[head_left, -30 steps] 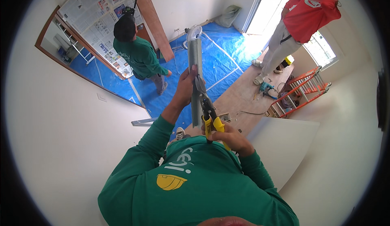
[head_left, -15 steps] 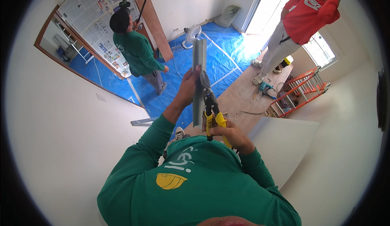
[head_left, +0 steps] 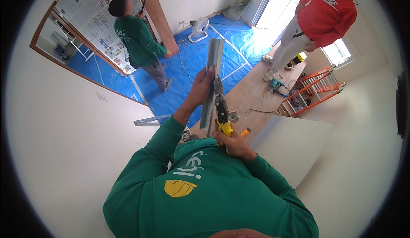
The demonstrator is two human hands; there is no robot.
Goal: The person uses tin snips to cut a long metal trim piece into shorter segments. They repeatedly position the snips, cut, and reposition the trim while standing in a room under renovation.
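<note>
My left hand (head_left: 200, 88) grips a long grey metal channel (head_left: 215, 52), held upright and slightly tilted in front of my chest. My right hand (head_left: 235, 145) is closed on the handles of yellow-and-black tin snips (head_left: 222, 108), whose jaws lie against the right edge of the channel below my left thumb. A small orange-tipped object (head_left: 245, 132) shows just right of that hand; I cannot make out what it is.
A co-worker in green (head_left: 136, 39) stands by newspaper-covered boards at left, another person in red (head_left: 320, 22) at right. Around are blue sheeting (head_left: 232, 77), a white fan (head_left: 199, 27), an orange ladder (head_left: 316, 95), a teal power tool (head_left: 276, 87) and a white panel (head_left: 290, 139).
The snips' handles have come closer together in my right hand, and the channel leans a little more. The co-worker in green has shifted; the person in red has lowered an arm.
</note>
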